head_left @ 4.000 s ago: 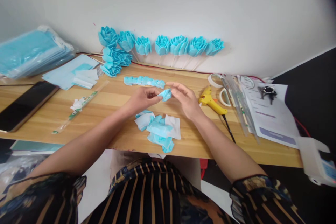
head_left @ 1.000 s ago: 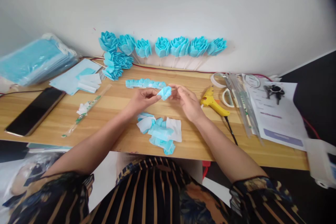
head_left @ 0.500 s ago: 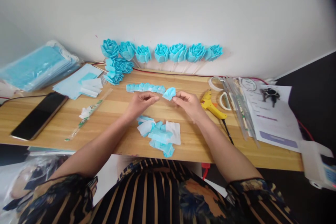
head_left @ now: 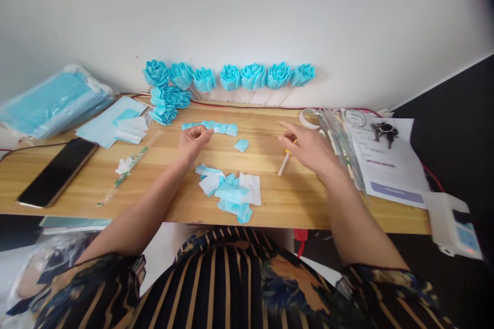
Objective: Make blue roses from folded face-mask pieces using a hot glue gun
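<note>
My left hand (head_left: 195,141) is closed, its curled fingers just in front of a row of folded light-blue pieces (head_left: 227,129); nothing shows in it. My right hand (head_left: 306,146) is spread over the yellow glue gun, mostly hidden beneath it. A pale glue stick (head_left: 283,164) pokes out from under the fingers. Between my hands, one small folded blue piece (head_left: 241,145) lies alone on the wood. Nearer to me is a loose pile of blue and white cut pieces (head_left: 231,193).
Several blue flowers (head_left: 252,77) on sticks lean against the wall. On the left are a phone (head_left: 57,172), bagged blue masks (head_left: 54,100) and flat sheets (head_left: 100,121). To the right sit a tape roll (head_left: 309,118), keys (head_left: 385,131) on paper and a power strip (head_left: 453,226).
My right hand has let go of the folded blue piece and moved right over the glue gun. My left hand has drawn slightly left and curled. The view has shifted a little.
</note>
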Demonstrator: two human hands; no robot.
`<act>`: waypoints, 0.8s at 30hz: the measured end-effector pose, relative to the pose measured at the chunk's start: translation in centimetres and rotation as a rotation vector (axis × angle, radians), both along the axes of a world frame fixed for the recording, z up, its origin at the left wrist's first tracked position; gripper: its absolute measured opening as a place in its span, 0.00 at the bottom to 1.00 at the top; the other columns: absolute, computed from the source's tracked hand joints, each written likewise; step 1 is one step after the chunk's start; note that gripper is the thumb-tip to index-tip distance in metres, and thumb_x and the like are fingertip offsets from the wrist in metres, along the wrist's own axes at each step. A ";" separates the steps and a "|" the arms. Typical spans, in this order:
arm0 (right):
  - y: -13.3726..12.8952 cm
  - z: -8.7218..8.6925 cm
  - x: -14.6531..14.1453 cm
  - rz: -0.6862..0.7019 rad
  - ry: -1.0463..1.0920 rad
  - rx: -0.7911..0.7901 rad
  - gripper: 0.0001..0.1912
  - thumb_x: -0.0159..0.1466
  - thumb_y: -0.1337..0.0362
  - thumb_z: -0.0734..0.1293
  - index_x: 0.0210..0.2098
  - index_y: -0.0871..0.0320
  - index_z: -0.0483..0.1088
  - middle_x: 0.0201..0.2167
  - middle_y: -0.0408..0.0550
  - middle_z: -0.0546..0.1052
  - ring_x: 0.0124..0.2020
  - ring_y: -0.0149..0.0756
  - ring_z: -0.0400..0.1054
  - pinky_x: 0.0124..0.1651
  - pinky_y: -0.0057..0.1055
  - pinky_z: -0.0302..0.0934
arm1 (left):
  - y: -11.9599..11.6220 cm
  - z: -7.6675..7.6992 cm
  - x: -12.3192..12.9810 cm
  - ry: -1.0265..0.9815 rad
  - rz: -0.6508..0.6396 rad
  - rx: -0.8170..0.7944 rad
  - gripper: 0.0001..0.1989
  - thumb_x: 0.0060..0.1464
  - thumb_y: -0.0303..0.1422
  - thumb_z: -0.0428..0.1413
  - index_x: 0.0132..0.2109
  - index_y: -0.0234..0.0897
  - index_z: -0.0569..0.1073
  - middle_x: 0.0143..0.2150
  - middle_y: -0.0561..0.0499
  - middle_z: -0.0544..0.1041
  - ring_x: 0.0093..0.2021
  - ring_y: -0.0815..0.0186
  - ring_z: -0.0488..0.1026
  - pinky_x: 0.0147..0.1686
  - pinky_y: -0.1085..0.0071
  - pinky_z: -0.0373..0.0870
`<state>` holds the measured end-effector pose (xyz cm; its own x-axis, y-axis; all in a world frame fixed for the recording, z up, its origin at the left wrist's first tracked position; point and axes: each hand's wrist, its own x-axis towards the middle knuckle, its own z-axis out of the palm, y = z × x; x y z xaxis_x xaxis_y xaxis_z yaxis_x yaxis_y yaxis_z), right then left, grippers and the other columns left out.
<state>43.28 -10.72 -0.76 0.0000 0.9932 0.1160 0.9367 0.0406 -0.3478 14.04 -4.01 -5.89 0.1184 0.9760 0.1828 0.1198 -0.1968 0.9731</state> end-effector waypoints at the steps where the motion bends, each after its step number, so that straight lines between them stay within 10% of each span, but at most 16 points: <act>1: -0.6 0.3 0.8 -0.015 -0.045 0.007 0.24 0.66 0.58 0.64 0.61 0.53 0.69 0.42 0.50 0.83 0.38 0.44 0.75 0.39 0.36 0.63 | 0.0 0.0 -0.1 0.014 -0.005 0.012 0.19 0.50 0.43 0.58 0.20 0.38 0.61 0.21 0.54 0.61 0.27 0.70 0.59 0.30 0.71 0.59; 5: -3.0 -0.5 4.0 -0.005 -0.294 0.005 0.26 0.66 0.59 0.62 0.62 0.60 0.66 0.47 0.57 0.80 0.49 0.53 0.73 0.47 0.42 0.65 | -0.2 -0.2 -0.1 0.148 -0.101 0.054 0.16 0.56 0.44 0.54 0.27 0.37 0.70 0.24 0.53 0.69 0.27 0.68 0.64 0.30 0.72 0.62; 14: -5.1 -3.9 5.5 0.054 -0.403 -0.022 0.27 0.67 0.60 0.61 0.63 0.66 0.62 0.55 0.66 0.75 0.56 0.57 0.70 0.55 0.50 0.65 | -0.2 1.6 2.3 1.237 -0.269 0.247 0.22 0.63 0.32 0.45 0.59 0.40 0.74 0.47 0.42 0.82 0.44 0.55 0.78 0.40 0.67 0.67; 24: -5.4 -3.6 5.5 0.111 -0.335 0.109 0.23 0.68 0.60 0.60 0.61 0.62 0.63 0.54 0.64 0.76 0.54 0.56 0.71 0.54 0.50 0.66 | 0.6 0.1 3.4 1.366 -0.203 0.292 0.20 0.64 0.30 0.45 0.55 0.39 0.77 0.45 0.41 0.82 0.44 0.55 0.79 0.38 0.67 0.67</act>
<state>48.80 -16.16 -4.36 -0.1632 0.9668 0.1966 0.9856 0.1685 -0.0108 17.48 -3.43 -5.75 0.4962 0.8682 0.0015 0.8676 -0.4960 0.0363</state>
